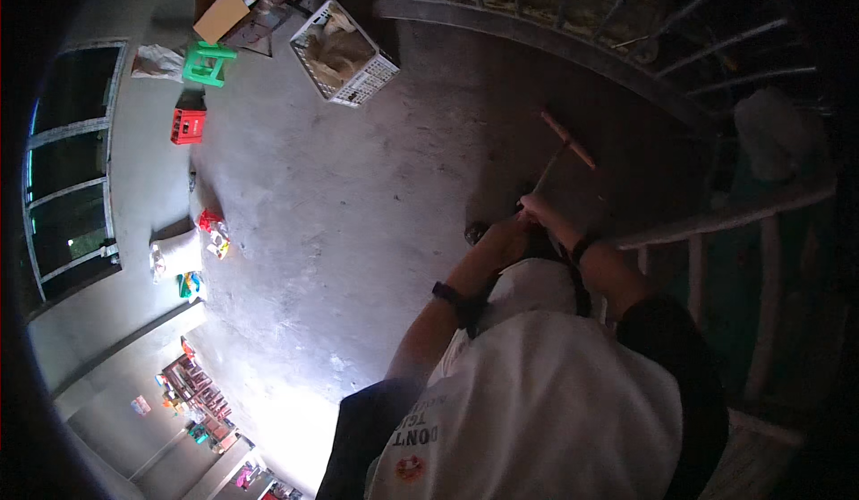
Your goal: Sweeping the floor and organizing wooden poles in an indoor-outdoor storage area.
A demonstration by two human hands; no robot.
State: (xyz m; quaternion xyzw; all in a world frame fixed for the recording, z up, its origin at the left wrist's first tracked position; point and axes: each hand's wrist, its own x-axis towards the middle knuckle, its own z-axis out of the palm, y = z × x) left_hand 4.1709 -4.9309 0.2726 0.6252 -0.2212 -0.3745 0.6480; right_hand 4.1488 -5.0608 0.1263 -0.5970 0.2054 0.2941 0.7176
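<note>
In front of my body, both hands close around the handle of a long tool (550, 167) with a reddish-brown crosswise head, which may be a wooden rake or scraper. The head lies ahead and to the right, over the dark part of the floor; whether it touches the floor cannot be told. My left hand (509, 241) is on the nearer part of the handle, and my right hand (537, 210) grips just beyond it. The lower end of the handle is hidden by my hands.
Metal railings (631, 67) curve along the front right; another rail (711, 225) runs at my right. A white plastic crate (366, 84) with sacking stands ahead left. Along the left wall are a green stool (209, 63), a red crate (188, 127) and a white sack (178, 255).
</note>
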